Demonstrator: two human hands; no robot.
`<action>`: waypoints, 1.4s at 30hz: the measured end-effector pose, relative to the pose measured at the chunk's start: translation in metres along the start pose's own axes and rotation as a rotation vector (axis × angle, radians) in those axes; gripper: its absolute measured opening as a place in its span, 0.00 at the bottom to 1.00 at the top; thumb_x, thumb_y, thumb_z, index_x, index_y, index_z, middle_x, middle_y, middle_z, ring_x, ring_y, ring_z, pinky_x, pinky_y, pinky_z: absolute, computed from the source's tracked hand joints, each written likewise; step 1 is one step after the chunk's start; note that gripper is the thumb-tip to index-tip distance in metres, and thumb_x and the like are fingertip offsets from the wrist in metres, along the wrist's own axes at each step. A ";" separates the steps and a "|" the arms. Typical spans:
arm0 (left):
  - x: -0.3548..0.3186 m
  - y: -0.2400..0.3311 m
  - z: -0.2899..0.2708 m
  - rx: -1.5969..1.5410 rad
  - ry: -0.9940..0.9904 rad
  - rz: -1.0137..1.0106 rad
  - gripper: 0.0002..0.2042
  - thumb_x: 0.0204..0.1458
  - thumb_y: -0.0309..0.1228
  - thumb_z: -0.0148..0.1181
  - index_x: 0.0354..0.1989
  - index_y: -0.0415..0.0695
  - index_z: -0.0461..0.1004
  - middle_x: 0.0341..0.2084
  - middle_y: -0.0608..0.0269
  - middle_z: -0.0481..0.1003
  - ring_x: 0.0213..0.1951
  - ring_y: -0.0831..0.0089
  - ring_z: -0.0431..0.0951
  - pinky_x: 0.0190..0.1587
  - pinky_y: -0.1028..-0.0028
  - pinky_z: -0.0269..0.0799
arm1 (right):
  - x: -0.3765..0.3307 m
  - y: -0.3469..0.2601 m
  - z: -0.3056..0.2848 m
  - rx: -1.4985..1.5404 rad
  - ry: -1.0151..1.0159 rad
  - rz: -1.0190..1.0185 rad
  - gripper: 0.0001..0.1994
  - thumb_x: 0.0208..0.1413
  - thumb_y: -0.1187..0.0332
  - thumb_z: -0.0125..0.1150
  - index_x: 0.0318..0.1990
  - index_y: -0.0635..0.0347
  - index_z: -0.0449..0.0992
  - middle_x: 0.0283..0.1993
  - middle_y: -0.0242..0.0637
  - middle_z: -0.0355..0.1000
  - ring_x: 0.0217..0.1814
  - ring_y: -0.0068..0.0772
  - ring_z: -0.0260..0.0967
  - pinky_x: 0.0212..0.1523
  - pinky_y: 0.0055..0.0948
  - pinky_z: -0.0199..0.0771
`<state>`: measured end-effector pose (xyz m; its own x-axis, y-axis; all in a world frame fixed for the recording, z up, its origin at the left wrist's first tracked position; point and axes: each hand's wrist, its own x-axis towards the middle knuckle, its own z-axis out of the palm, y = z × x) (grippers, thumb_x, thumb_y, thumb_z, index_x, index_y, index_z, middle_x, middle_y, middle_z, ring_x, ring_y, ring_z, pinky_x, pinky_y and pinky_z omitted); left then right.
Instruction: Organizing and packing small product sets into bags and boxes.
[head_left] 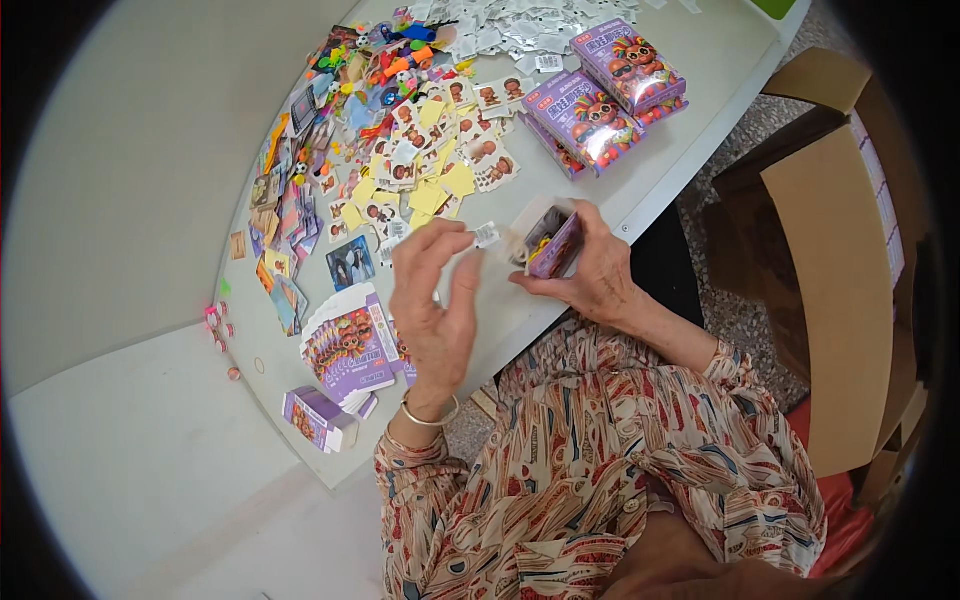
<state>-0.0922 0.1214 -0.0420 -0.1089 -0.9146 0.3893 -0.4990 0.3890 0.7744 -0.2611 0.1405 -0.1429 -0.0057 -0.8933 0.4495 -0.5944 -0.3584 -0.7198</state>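
My right hand point(598, 268) grips a small purple carton point(558, 246). Its top is open, the white flaps blur a little, and something yellow and dark shows inside. Just left of the opening is my left hand point(437, 300), thumb and fingers drawn together at a small white packet point(485, 235) with dark print. Beyond my hands lies a spread of picture cards and yellow paper slips point(440, 180). A dark blue picture card point(350, 263) rests to the left of my left hand.
Filled purple cartons point(630, 70) are stacked at the far right of the table. Small colourful toys point(385, 75) and silvery-white packets point(520, 30) heap at the back. Flat purple cartons point(350, 345) fan out at left, near one folded-up carton point(318, 418). A large cardboard box point(835, 290) stands at right.
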 end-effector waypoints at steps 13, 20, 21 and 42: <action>-0.010 -0.072 0.029 0.424 -0.200 0.085 0.09 0.45 0.24 0.64 0.34 0.39 0.72 0.33 0.56 0.70 0.38 0.57 0.68 0.41 0.63 0.66 | 0.005 0.004 -0.007 -0.010 0.038 0.124 0.49 0.31 0.54 0.81 0.57 0.68 0.55 0.43 0.46 0.70 0.41 0.40 0.75 0.40 0.32 0.76; -0.007 -0.075 0.018 0.150 -0.182 -0.178 0.03 0.50 0.21 0.59 0.32 0.38 0.72 0.27 0.56 0.72 0.27 0.65 0.73 0.30 0.70 0.68 | 0.002 0.007 -0.007 0.009 0.041 0.120 0.45 0.30 0.52 0.80 0.53 0.67 0.59 0.38 0.42 0.72 0.38 0.40 0.75 0.38 0.32 0.76; -0.005 -0.073 0.015 0.153 -0.183 -0.175 0.03 0.50 0.21 0.59 0.32 0.38 0.72 0.27 0.56 0.72 0.27 0.65 0.73 0.30 0.70 0.68 | 0.003 0.006 -0.007 0.011 0.045 0.120 0.45 0.30 0.52 0.80 0.53 0.67 0.59 0.38 0.42 0.72 0.38 0.40 0.75 0.38 0.32 0.76; 0.010 0.004 0.029 0.312 -0.109 0.312 0.11 0.43 0.22 0.66 0.38 0.42 0.78 0.46 0.55 0.70 0.48 0.59 0.69 0.48 0.65 0.65 | 0.004 0.011 -0.003 -0.040 0.139 -0.121 0.46 0.32 0.60 0.78 0.56 0.67 0.54 0.44 0.53 0.65 0.41 0.52 0.70 0.38 0.38 0.74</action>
<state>-0.1200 0.1111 -0.0491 -0.3765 -0.7718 0.5124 -0.6615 0.6112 0.4346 -0.2706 0.1334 -0.1474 -0.0418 -0.7970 0.6025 -0.6288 -0.4477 -0.6358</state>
